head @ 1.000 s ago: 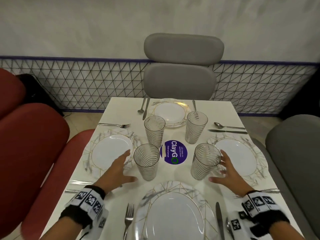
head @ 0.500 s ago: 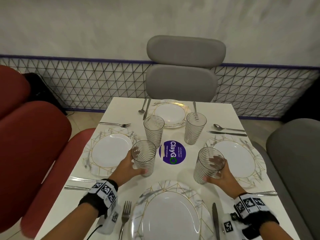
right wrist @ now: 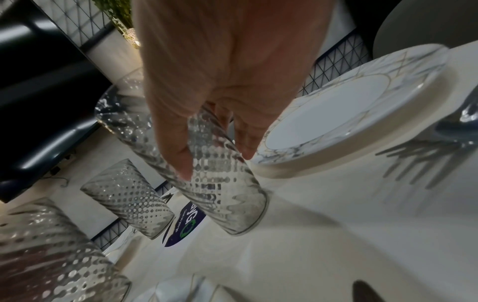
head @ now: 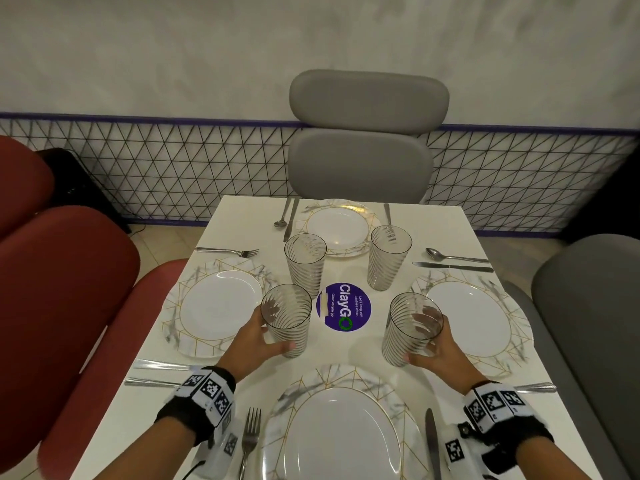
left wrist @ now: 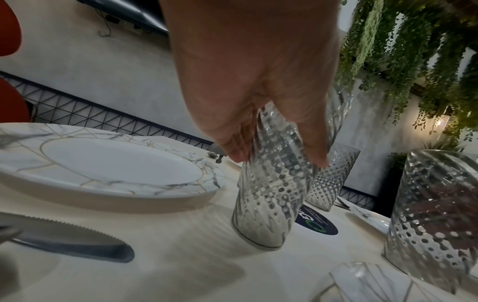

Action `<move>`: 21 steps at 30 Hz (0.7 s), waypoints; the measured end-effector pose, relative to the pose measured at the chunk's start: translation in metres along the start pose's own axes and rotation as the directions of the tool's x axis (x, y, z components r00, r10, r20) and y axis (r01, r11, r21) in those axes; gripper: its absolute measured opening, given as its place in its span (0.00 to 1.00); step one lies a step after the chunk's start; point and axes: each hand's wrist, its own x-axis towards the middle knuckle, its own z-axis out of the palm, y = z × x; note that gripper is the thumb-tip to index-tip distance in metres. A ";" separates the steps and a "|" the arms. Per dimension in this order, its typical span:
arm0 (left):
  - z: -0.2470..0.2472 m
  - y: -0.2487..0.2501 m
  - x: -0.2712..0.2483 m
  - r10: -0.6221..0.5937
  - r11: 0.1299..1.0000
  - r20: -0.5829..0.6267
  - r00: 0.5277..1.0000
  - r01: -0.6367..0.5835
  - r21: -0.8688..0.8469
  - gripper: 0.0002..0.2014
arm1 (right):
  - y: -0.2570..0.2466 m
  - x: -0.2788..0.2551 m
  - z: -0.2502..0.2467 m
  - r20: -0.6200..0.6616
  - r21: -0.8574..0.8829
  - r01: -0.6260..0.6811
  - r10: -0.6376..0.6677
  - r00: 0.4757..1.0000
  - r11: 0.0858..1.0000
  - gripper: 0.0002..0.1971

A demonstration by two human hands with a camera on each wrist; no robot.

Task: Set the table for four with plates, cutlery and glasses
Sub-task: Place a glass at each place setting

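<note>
Four marble-rimmed plates lie on the white table (head: 346,355): left plate (head: 220,304), right plate (head: 467,318), far plate (head: 337,225), near plate (head: 341,431). My left hand (head: 256,344) grips the near-left striped glass (head: 285,320), thumb in front and fingers behind (left wrist: 271,200). My right hand (head: 438,355) grips the near-right glass (head: 412,327) the same way (right wrist: 225,190). Both glasses are upright, bases at the tabletop. Two more glasses (head: 305,268) (head: 389,258) stand further back. Cutlery flanks each plate, such as the near fork (head: 250,434) and near knife (head: 432,441).
A round purple sticker (head: 343,306) marks the table's middle between the glasses. A grey chair (head: 363,143) stands at the far end. Beside the table are a red chair (head: 62,289) on the left and a grey one (head: 588,323) on the right. A wire-grid fence runs along the wall.
Both hands moved forward from open beside the near glasses and curled round them. The glasses have hardly shifted.
</note>
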 end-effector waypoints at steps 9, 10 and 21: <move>-0.077 0.006 0.017 0.079 0.975 -0.091 0.993 -0.058 0.216 0.39 | -0.024 0.023 -0.080 -0.078 -0.293 0.049 -0.075 0.994 0.955 0.39; -0.086 0.013 0.027 0.098 0.970 -0.133 0.986 -0.065 0.232 0.38 | -0.029 0.033 -0.090 -0.110 -0.307 0.043 -0.081 0.991 0.951 0.38; -0.058 0.081 0.127 -0.088 0.951 0.167 0.982 0.033 0.308 0.61 | -0.070 0.131 -0.072 0.079 -0.341 -0.031 0.061 0.995 0.940 0.79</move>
